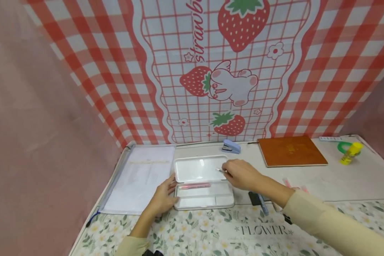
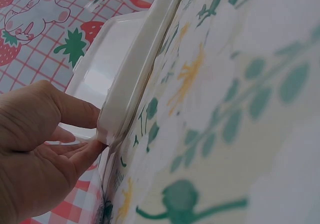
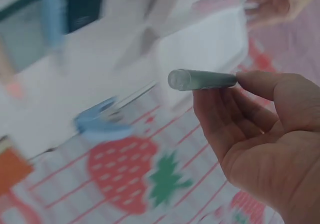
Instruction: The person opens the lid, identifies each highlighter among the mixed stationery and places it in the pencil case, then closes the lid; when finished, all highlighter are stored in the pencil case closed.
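An opened white pencil case lies on the table with its lid folded back. Inside its tray rests a pink pen. My left hand grips the left end of the case, thumb and fingers at its edge in the left wrist view. Over the right side of the lid, my right hand pinches a slim grey-green pen between thumb and fingers. The pen's round clear end faces the camera in the right wrist view.
A clear document folder lies left of the case. Behind stand a lavender stapler, a brown notebook, a yellow glue stick and green tape. A blue pen and other stationery lie under the right forearm.
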Demonstrator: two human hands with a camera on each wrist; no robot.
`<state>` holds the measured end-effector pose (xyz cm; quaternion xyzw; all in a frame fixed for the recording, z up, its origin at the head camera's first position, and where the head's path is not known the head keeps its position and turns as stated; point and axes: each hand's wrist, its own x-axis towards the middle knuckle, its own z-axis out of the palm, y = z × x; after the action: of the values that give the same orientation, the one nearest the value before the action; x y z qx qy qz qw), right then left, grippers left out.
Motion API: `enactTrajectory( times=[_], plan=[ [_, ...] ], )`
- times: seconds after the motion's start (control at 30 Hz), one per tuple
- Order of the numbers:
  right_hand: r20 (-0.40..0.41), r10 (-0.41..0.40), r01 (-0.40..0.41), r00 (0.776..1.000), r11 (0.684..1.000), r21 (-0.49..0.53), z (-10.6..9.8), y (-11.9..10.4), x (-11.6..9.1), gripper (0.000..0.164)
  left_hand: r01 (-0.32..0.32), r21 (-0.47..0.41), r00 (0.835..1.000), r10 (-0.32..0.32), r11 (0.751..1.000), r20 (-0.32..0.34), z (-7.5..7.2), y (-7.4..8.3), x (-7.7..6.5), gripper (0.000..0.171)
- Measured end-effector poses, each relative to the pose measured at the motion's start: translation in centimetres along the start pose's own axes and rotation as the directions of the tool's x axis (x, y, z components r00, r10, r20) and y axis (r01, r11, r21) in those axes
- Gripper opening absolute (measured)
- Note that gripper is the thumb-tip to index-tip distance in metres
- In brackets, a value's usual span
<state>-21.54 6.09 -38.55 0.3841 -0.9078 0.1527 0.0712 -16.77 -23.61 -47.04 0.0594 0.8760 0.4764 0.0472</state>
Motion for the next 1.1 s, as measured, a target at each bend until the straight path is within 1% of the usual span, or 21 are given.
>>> enactTrajectory(
  times=[0.1, 0.13, 0.2, 0.3, 0.37, 0.47, 0.67, 0.8, 0.9, 0.97, 1.1],
  plan=[
    [0.048, -0.103, 0.106, 0.994, 0.993, -0.057, 0.6, -1.9, 1.9, 0.002, -0.020, -0.001, 1.000, 0.020, 1.000, -0.003, 0.1, -0.2, 0.0, 0.088],
    [0.059, -0.122, 0.126, 0.991, 0.990, -0.070, 0.8, -2.5, 2.5, 0.003, -0.029, -0.003, 1.000, 0.029, 1.000, -0.003, 0.1, -0.3, 0.0, 0.088],
    [0.079, -0.147, 0.152, 0.986, 0.986, -0.067, 1.2, -3.5, 3.9, 0.003, -0.040, -0.017, 0.999, 0.040, 0.999, 0.002, 0.1, -0.3, 0.1, 0.088],
    [0.083, -0.181, 0.184, 0.980, 0.982, -0.031, 1.8, -4.7, 5.7, 0.008, -0.052, -0.041, 0.998, 0.053, 0.998, 0.017, 0.2, -0.4, 0.2, 0.088],
    [0.084, -0.199, 0.201, 0.976, 0.979, -0.017, 2.3, -5.3, 6.7, 0.012, -0.061, -0.048, 0.998, 0.062, 0.997, 0.028, 0.2, -0.4, 0.2, 0.088],
    [0.090, -0.214, 0.215, 0.973, 0.977, -0.008, 3.1, -5.9, 7.5, 0.014, -0.066, -0.037, 0.997, 0.067, 0.997, 0.032, 0.1, -0.4, 0.1, 0.089],
    [0.123, -0.197, 0.199, 0.973, 0.980, -0.001, 5.3, -6.2, 8.0, 0.013, -0.049, -0.052, 0.998, 0.051, 0.997, 0.034, -0.3, -0.6, 0.0, 0.089],
    [0.178, -0.182, 0.198, 0.967, 0.977, -0.079, 7.0, -6.4, 7.8, 0.012, -0.036, -0.043, 0.999, 0.038, 0.998, 0.039, -0.3, -0.8, 0.1, 0.090],
    [0.214, -0.186, 0.220, 0.959, 0.965, -0.145, 8.2, -6.5, 7.5, 0.010, -0.035, -0.030, 0.999, 0.036, 0.999, 0.039, -0.4, -0.7, 0.2, 0.090],
    [0.219, -0.189, 0.226, 0.957, 0.961, -0.160, 8.7, -6.6, 7.4, 0.009, -0.036, -0.025, 0.999, 0.037, 0.999, 0.037, -0.4, -0.6, 0.2, 0.090],
    [0.203, -0.184, 0.221, 0.962, 0.958, -0.180, 9.4, -6.7, 7.5, 0.009, -0.035, -0.033, 0.999, 0.036, 0.999, 0.034, -0.4, -0.6, 0.1, 0.090]
  ],
)
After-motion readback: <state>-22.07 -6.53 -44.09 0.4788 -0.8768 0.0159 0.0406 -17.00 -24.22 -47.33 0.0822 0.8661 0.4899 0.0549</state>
